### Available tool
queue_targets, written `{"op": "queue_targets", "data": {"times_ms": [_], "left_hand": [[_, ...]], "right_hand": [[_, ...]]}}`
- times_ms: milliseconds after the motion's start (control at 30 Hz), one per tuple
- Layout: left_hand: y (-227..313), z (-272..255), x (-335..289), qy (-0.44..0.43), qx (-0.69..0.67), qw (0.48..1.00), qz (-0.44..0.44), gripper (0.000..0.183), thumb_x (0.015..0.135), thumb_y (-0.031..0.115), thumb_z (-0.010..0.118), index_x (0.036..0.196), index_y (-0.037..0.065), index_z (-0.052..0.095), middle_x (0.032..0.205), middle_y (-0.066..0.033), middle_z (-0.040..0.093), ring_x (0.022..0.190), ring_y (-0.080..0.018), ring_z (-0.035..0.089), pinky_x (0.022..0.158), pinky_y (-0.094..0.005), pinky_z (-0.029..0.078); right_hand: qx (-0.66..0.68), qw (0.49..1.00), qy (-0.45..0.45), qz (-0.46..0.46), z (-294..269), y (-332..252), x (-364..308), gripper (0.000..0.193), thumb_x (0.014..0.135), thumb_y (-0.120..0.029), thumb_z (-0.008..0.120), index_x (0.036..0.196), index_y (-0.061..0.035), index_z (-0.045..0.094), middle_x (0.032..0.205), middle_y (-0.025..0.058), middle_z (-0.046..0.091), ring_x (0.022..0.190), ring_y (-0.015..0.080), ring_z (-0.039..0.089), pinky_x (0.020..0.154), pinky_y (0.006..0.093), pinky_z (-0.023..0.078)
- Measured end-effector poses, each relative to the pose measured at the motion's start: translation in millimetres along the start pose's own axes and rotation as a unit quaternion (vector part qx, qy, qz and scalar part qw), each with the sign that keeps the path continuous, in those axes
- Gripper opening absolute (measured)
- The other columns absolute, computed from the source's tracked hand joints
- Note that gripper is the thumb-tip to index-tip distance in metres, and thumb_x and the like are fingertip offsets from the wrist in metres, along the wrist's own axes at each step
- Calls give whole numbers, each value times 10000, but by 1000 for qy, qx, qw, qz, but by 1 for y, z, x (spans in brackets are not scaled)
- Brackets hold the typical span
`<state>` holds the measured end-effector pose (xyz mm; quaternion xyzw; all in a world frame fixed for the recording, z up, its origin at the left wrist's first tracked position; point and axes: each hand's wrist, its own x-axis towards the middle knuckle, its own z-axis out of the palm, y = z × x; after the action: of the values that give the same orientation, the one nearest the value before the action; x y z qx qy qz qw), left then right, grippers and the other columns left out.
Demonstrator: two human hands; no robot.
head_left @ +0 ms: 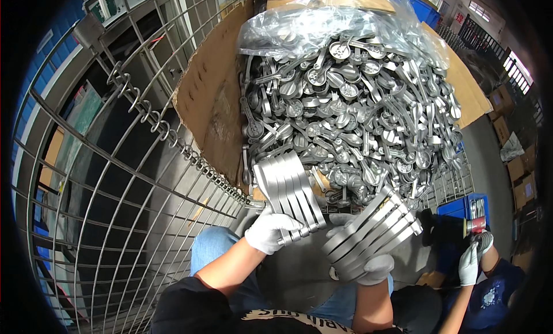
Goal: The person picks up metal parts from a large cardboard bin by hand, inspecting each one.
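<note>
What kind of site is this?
Likely a factory or metalworking shop floor: a cardboard-lined wire cage heaped with grey metal castings, gloved left hand and right hand each gripping a fan of them, stacked cartons behind.

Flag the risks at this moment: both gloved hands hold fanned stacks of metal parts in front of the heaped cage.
1. The left hand pinches its stack of flat metal parts only at the lower ends; the fanned pieces could slide apart and drop.
2. The right hand grips its stack the same way, tilted, so slippage seems likely.
3. The heap of loose parts rises above the cardboard liner; pieces may tumble out.
</note>
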<state>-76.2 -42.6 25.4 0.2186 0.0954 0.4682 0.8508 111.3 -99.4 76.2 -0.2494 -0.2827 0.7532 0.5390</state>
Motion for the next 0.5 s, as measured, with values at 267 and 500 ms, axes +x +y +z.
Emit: {"op": "queue_targets", "data": {"times_ms": [267,500], "left_hand": [[-8,-3,-6,26,-114,993,-27,740,572,7,553,1274,-44,324,1124,-232,526,1056,-398,526,968,-488,386],[-6,-7,-11,44,37,998,-32,575,667,38,549,1208,-86,399,1133,-225,532,1114,-350,497,982,-416,377]], "right_hand": [[89,996,26,13,-3,14,0,771,472,-199,563,1160,117,417,1131,297,475,954,368,537,840,428,468],[89,995,30,22,-4,12,-1,813,446,-151,570,1197,103,393,1075,248,515,915,341,548,842,385,457]]}}
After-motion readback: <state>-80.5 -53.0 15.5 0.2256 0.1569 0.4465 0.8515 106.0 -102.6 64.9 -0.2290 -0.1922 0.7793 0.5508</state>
